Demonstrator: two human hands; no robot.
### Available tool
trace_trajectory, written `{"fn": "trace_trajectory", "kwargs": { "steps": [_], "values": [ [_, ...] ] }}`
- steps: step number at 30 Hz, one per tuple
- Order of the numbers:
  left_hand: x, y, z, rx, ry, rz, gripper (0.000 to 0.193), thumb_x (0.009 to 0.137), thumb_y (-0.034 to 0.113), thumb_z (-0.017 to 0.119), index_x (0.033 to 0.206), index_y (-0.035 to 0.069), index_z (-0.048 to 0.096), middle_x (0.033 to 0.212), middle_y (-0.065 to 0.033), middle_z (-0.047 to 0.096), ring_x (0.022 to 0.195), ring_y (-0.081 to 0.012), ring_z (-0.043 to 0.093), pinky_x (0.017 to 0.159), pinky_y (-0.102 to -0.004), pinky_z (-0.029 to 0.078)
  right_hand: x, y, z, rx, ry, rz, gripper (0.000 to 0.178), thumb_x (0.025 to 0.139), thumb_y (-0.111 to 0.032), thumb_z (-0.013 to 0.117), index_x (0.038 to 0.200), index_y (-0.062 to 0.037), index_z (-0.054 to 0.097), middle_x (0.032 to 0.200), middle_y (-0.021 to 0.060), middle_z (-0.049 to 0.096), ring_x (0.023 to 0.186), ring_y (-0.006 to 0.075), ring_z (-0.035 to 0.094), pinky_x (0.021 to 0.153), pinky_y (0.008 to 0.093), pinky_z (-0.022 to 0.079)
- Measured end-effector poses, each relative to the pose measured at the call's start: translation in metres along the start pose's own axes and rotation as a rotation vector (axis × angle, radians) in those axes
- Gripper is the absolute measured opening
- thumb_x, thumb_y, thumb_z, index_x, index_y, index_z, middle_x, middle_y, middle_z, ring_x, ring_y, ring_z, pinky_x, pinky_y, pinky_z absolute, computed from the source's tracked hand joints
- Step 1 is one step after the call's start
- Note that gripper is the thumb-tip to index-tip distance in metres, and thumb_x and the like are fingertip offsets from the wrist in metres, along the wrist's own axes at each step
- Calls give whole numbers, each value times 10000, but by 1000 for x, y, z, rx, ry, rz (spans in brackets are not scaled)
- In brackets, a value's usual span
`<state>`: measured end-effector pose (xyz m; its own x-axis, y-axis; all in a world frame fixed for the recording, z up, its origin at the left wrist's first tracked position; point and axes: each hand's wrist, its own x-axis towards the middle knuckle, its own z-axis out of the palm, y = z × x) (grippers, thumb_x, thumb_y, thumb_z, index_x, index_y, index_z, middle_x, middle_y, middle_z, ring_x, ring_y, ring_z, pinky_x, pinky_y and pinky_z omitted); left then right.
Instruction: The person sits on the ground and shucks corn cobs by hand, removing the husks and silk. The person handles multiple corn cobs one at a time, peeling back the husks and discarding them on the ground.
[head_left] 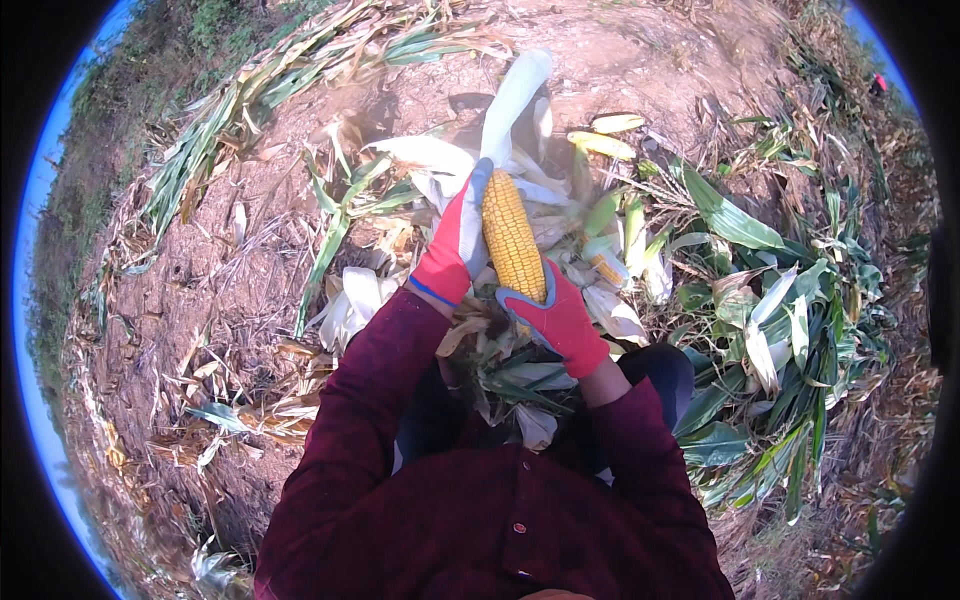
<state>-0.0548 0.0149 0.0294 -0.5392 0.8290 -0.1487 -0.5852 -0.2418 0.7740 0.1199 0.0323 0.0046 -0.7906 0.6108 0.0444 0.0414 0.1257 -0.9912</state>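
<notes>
A bare yellow ear of corn (512,235) stands tilted between my hands, its kernels facing up. My right hand (562,318), in a red and grey glove, wraps round its lower end with the thumb across the kernels. Along the ear's left side lies my left hand (460,237), gloved alike, its fingers closed near the tip. A pale strip of corn husk (515,100) sticks up from those fingers. Where the husk joins the ear is hidden. More loose husks (430,155) lie behind and below the hands.
Two yellow ears (603,144) lie on the soil at the far right of the husk pile. A partly husked ear (608,268) rests just right of my hands. Green stalks and leaves (760,330) heap up at the right; cut stalks (235,120) lie far left.
</notes>
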Motion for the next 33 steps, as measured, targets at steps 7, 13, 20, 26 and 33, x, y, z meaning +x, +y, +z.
{"fn": "trace_trajectory", "kwargs": {
  "steps": [7,13,20,26,33],
  "values": [
    [-14,6,8,398,-6,47,444,825,305,704,1119,6,558,914,-68,620,812,-162,617,732,-291,503,-2,15,-2,-548,39,-101,802,728,-409,754,1347,-26,416,1171,181,585,1019,305,613,834,386,494],
    [-27,-1,11,1019,-24,781,532,659,232,838,1041,-38,585,883,-118,677,793,-160,661,671,-314,512,4,16,-33,-93,46,-34,593,813,-208,711,1307,-1,457,1164,162,600,1017,226,617,857,334,494],
    [-36,19,25,1254,-52,810,672,690,296,795,1231,5,524,867,-116,666,750,-258,661,652,-353,512,4,-13,-51,466,110,49,385,888,0,560,1266,36,495,1133,108,610,970,162,612,837,276,493],
    [-25,7,11,1527,5,559,838,693,362,760,1365,29,388,910,-122,647,808,-285,650,662,-394,509,25,-79,-45,205,147,-274,377,890,2,555,1256,63,489,1090,129,623,950,175,624,823,281,505],
    [-15,-24,4,1618,-39,699,711,693,373,719,1265,24,480,861,-114,652,766,-296,648,620,-408,506,47,-37,-40,-139,170,-246,475,809,-50,680,1261,-72,537,1110,71,632,640,84,578,606,234,483]
  ]
}}
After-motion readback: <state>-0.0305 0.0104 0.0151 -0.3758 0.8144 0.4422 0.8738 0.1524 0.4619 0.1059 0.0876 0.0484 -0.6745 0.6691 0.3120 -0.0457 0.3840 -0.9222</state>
